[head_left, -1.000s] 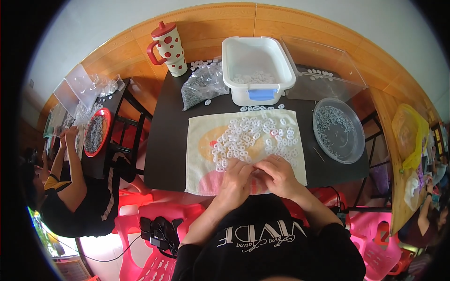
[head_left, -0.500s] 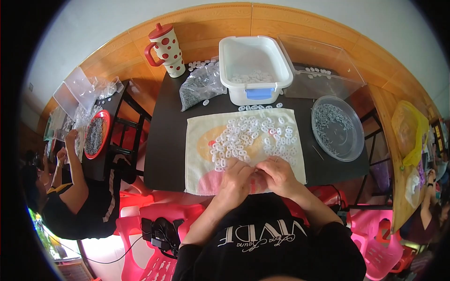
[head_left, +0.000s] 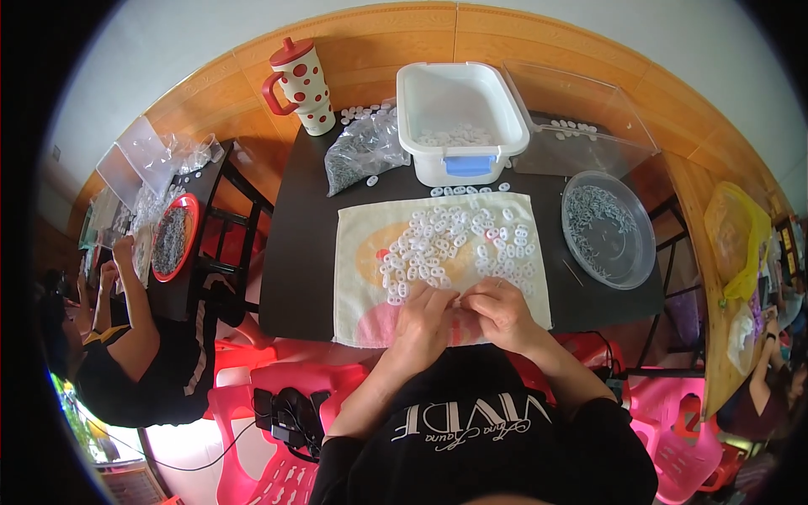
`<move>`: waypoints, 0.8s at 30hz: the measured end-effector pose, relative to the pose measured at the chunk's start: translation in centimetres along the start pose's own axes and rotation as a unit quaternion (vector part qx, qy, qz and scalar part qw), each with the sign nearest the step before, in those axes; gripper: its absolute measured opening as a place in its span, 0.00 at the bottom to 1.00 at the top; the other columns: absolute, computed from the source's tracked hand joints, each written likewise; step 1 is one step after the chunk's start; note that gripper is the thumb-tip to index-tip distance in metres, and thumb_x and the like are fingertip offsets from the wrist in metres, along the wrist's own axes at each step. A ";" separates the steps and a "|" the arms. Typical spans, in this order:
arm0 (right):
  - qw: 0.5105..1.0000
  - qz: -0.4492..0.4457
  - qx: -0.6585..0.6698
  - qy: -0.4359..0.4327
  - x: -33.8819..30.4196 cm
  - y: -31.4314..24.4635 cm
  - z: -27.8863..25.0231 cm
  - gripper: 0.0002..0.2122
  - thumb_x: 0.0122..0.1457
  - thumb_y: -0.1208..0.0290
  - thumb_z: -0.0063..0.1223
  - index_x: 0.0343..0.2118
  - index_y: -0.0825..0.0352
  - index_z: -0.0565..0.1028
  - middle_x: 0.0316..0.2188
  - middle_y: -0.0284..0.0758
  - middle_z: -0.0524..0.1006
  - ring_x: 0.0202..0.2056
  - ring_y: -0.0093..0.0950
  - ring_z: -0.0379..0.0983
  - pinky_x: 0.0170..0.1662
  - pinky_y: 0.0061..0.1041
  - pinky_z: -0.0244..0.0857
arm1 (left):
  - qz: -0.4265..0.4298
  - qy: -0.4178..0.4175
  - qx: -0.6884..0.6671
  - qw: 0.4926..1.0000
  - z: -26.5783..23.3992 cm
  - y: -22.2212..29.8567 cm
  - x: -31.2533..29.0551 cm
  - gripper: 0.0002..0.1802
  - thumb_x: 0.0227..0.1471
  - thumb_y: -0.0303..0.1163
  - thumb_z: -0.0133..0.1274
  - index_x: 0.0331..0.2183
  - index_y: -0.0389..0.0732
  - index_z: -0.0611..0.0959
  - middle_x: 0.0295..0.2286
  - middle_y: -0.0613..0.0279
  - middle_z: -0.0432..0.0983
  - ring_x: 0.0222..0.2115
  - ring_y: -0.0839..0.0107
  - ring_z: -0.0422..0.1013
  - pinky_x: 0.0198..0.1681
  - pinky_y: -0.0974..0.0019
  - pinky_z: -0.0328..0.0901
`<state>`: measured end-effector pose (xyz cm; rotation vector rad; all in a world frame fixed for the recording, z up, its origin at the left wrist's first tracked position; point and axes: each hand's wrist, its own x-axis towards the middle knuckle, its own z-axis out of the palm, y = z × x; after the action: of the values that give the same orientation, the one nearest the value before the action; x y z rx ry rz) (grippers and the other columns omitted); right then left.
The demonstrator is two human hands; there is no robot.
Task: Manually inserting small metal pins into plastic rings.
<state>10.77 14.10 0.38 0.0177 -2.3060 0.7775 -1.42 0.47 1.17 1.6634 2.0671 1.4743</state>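
My left hand (head_left: 423,318) and my right hand (head_left: 500,313) meet over the near edge of a cream towel (head_left: 358,223) with yellow and pink patterns. The fingers of both are pinched together around something small between them, mostly hidden; a pale bit shows at the fingertips. Just beyond my hands, many small white oval plastic pieces with two holes (head_left: 433,244) lie spread on the towel. To the right stands a round clear tub (head_left: 629,252) with many small grey metal-looking parts (head_left: 593,210). A thin needle-like tool (head_left: 572,272) rests on the table beside it.
A white bin (head_left: 463,76) with more white pieces stands at the back, beside a clear plastic lid (head_left: 581,84). Left of it are a bag of grey parts (head_left: 362,156) and a spotted tumbler (head_left: 305,93). A co-worker (head_left: 126,362) sits at the left table near a red tray (head_left: 192,227).
The view has shifted slightly. Both my hands stay pinched together in nearly the same place, with only small finger movements.
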 end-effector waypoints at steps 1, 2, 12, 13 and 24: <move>1.000 -0.005 0.006 -0.001 0.0 0.0 0.0 0.09 0.39 0.86 0.55 0.25 0.67 0.74 0.27 0.34 0.74 0.29 0.36 0.73 0.33 0.33 0.66 | -0.001 0.000 0.000 1.000 0.0 -0.1 -0.1 0.10 0.40 0.14 0.55 0.31 0.32 0.81 0.28 0.52 0.77 0.31 0.54 0.71 0.35 0.58 0.68; 1.000 -0.005 0.007 -0.001 -0.1 0.1 0.0 0.09 0.39 0.86 0.55 0.25 0.67 0.74 0.27 0.34 0.74 0.29 0.36 0.73 0.33 0.33 0.66 | 0.018 -0.006 0.005 1.000 0.0 -0.4 -0.1 0.10 0.40 0.14 0.55 0.30 0.32 0.81 0.28 0.53 0.77 0.31 0.54 0.71 0.35 0.58 0.68; 0.993 -0.086 -0.068 -0.032 -0.3 -0.3 -0.2 0.08 0.38 0.75 0.57 0.22 0.65 0.69 0.28 0.33 0.70 0.28 0.34 0.70 0.33 0.33 0.63 | 0.073 -0.030 -0.016 0.997 -0.6 -0.5 -0.1 0.12 0.36 0.11 0.54 0.28 0.32 0.82 0.28 0.55 0.77 0.30 0.57 0.71 0.33 0.61 0.67; 0.993 -0.092 -0.072 -0.035 -0.3 -0.3 -0.1 0.08 0.38 0.75 0.57 0.22 0.65 0.69 0.28 0.33 0.70 0.29 0.34 0.69 0.33 0.33 0.63 | 0.078 -0.032 -0.018 0.996 -0.6 -0.6 -0.1 0.12 0.36 0.11 0.54 0.28 0.32 0.82 0.28 0.55 0.77 0.30 0.57 0.71 0.33 0.61 0.67; 0.992 -0.081 -0.082 -0.058 -0.5 -0.3 -0.2 0.07 0.38 0.76 0.56 0.23 0.66 0.70 0.29 0.36 0.69 0.33 0.36 0.69 0.36 0.34 0.65 | 0.099 -0.025 -0.006 0.995 -0.2 -0.8 0.1 0.12 0.34 0.11 0.54 0.27 0.32 0.82 0.27 0.55 0.76 0.29 0.57 0.70 0.32 0.61 0.67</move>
<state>11.37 13.90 0.31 0.1769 -2.4360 0.5146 -2.17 0.51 0.73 1.9282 1.9098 1.4782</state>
